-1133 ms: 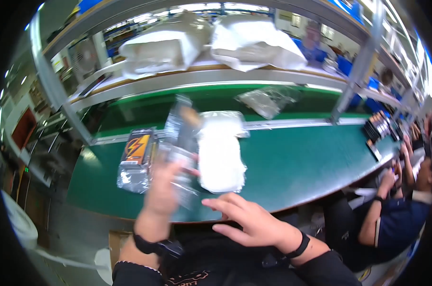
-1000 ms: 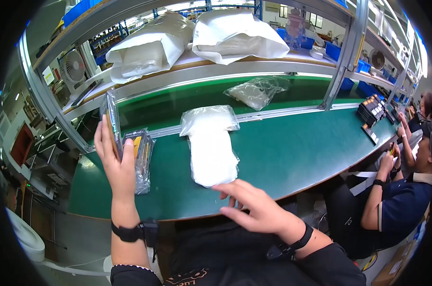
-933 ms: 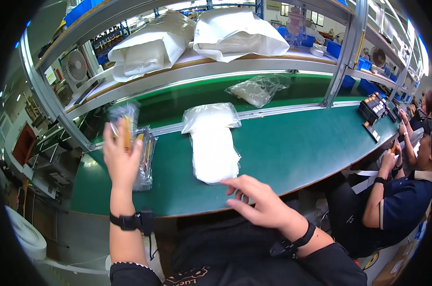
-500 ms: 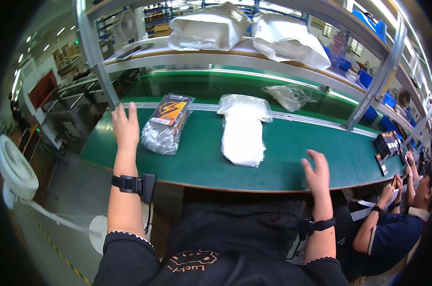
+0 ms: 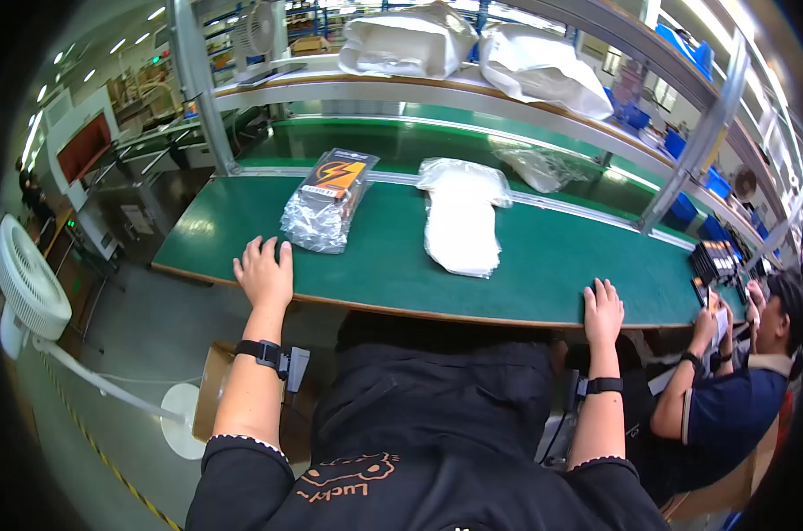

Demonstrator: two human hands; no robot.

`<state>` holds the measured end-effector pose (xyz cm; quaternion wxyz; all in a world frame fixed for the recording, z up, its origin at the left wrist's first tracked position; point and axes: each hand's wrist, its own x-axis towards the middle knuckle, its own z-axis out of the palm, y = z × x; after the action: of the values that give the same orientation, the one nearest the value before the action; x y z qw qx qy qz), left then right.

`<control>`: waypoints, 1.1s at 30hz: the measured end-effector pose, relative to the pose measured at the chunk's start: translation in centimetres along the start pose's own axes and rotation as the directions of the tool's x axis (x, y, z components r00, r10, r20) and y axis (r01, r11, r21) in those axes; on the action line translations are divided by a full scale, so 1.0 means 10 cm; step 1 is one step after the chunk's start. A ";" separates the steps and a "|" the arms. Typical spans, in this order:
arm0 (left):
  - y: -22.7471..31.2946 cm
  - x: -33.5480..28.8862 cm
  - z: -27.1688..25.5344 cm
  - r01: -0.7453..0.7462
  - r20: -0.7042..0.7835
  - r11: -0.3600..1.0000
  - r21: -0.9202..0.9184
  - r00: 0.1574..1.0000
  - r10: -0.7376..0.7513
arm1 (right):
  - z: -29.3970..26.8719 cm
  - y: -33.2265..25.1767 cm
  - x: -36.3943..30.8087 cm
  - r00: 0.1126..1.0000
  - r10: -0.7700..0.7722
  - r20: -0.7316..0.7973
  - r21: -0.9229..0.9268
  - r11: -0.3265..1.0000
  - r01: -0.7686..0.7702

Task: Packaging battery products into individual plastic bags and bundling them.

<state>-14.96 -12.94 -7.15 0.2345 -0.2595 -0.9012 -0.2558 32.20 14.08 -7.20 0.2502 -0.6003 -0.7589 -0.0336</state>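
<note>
Left hand (image 5: 267, 278) and right hand (image 5: 603, 311) rest empty, fingers spread, on the bench (image 5: 384, 265), seemingly between steps; packets (image 5: 324, 211) at left's one o'clock require reaching.

We see a green table (image 5: 384, 285) across mid-frame, metal-framed shelf (image 5: 313, 91) above it. Grey floor (image 5: 154, 341) lower left, with a yellow-black stripe (image 5: 92, 445). White standing fan (image 5: 34, 279) at the left edge. We note bright strip lights (image 5: 700, 35) upper right, a window (image 5: 612, 60) below them to the left.
</note>
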 end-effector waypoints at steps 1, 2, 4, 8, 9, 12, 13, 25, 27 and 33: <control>0.02 0.01 0.02 0.013 -0.006 1.000 0.012 1.000 -0.013 | 0.02 0.02 -0.02 1.000 -0.012 -0.016 0.000 1.000 0.012; 0.05 0.01 0.01 0.025 -0.014 0.999 0.032 1.000 -0.024 | 0.01 0.03 -0.04 0.998 -0.023 -0.050 -0.001 1.000 0.023; 0.00 0.04 0.03 0.022 -0.011 0.999 0.049 1.000 -0.022 | 0.03 0.01 -0.04 0.993 -0.058 -0.099 0.000 0.998 0.058; -0.08 0.06 0.08 0.011 -0.022 0.995 0.097 1.000 -0.009 | 0.09 -0.05 -0.06 0.983 -0.084 -0.163 -0.032 0.996 0.080; -0.07 0.07 0.11 -0.009 -0.025 0.995 0.098 1.000 0.011 | 0.09 -0.04 -0.08 0.983 -0.059 -0.175 -0.043 0.998 0.052; -0.10 0.09 0.11 -0.037 -0.032 0.994 0.107 0.999 0.041 | 0.12 -0.03 -0.08 0.988 -0.035 -0.153 0.010 0.999 0.036; -0.16 0.11 0.12 -0.041 -0.029 0.993 0.114 0.999 0.044 | 0.12 -0.06 -0.08 0.986 -0.039 -0.162 0.023 0.999 0.043; -0.29 0.14 0.14 -0.076 0.170 0.982 0.175 0.984 0.046 | 0.15 -0.05 -0.11 0.981 -0.030 -0.189 0.060 0.997 0.042; -0.25 0.13 0.14 -0.076 0.176 0.981 0.176 0.983 0.045 | 0.15 -0.04 -0.12 0.978 -0.024 -0.207 0.073 0.997 0.040; -0.28 0.14 0.17 -0.092 0.183 0.981 0.172 0.981 0.060 | 0.11 -0.07 -0.10 0.977 -0.022 -0.212 0.056 0.998 0.035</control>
<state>-18.18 -13.56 -8.56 0.1857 -0.2933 -0.9273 -0.1401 31.35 13.40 -8.45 0.3465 -0.5748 -0.7372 -0.0783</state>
